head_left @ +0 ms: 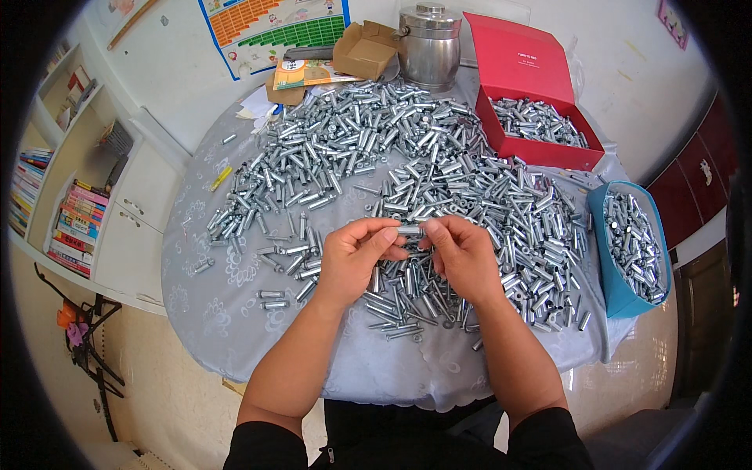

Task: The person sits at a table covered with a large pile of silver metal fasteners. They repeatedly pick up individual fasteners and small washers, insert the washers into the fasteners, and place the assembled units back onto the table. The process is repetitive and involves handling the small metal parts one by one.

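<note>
Red box (540, 149) at 1 o'clock, lid (518, 59) propped upright, tray full of silver metal sleeves. Blue rectangular bin (607, 258) at 3 o'clock, same sleeves inside. Open brown cardboard box (362, 52) at 12 o'clock, just beside a steel pot. Colourful flat booklet (309, 74) lying in front of it. Wall chart (270, 27) at 11 o'clock: orange and green blocks, blue border. Small pink sign (672, 22) on wall, 1 o'clock.
</note>
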{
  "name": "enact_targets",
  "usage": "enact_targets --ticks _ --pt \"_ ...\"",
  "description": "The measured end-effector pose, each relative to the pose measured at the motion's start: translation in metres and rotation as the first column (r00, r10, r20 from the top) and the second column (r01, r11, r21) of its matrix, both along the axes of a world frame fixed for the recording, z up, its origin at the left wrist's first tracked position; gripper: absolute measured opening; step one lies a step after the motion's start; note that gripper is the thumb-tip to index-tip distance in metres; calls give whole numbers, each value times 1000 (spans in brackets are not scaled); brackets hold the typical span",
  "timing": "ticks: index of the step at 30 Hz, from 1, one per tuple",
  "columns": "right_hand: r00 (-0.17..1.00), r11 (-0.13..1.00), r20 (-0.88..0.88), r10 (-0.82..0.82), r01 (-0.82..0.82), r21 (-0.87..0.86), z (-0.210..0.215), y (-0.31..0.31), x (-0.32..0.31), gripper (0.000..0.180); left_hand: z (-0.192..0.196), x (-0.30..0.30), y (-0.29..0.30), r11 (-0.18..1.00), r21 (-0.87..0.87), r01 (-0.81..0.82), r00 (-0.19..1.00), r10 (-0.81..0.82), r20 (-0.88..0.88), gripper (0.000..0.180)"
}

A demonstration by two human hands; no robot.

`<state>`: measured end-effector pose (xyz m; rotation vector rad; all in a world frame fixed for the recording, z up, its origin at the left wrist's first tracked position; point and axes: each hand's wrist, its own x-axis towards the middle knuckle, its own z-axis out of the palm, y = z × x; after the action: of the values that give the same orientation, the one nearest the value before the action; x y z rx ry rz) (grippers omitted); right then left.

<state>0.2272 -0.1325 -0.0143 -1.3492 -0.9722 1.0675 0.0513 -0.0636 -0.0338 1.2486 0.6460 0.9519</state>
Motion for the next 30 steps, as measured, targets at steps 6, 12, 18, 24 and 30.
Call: enact_targets --ticks 6,12,18,24,30 --pt "993 986 -102 -66 81 144 3 1 -9 18 3 0 0 999 -42 -9 1000 10 25 23" --pt "999 981 18 -50 45 190 -6 1 -4 20 4 1 1 998 -61 -11 1000 12 15 23" --pt "999 995 42 19 -23 99 -4 -1 -1 22 3 0 1 998 -62 -5 1000 7 27 22" --pt "999 998 3 47 -47 38 -6 0 2 22 1 -1 2 998 -69 15 1000 -13 22 23" --pt "1000 1000 -16 -4 4 2 3 1 -4 20 2 -2 1 997 -76 -4 1000 5 19 24"
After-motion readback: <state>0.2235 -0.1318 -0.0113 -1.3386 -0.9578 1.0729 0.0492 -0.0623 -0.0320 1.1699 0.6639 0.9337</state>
